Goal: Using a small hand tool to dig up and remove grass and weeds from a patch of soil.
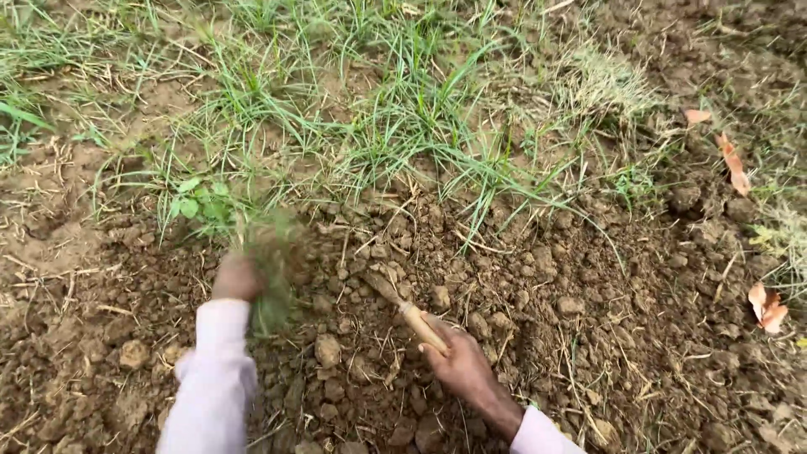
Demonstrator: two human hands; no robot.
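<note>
Landmark: the wooden-handled digging tool (403,309), lying slantwise across the loose brown soil.
Right hand (458,363): nearest the camera, just below and right of the tool, fingers wrapped round the pale handle's lower end; a light sleeve cuff (538,435) shows behind the wrist.
Tool blade: points up and left from the handle, its tip down among the clods; soil hides where it ends.
Left hand (236,277): well left of the tool and about level with its blade, closed on a tuft of pulled grass (273,269); both hand and tuft are blurred, so the finger positions cannot be told.
Left sleeve (214,370): light-coloured, running from the bottom edge up to that hand.
Broken soil (521,286): lumpy earth all round the tool, with dry stalks scattered through it.
Broad-leaved weed (197,202): just beyond the left hand, up and left of the tool.
Growing grass (403,118): a green patch farther off, above the tool.
Dry leaves (735,164): orange, well right of the tool, near the frame's right edge.
</note>
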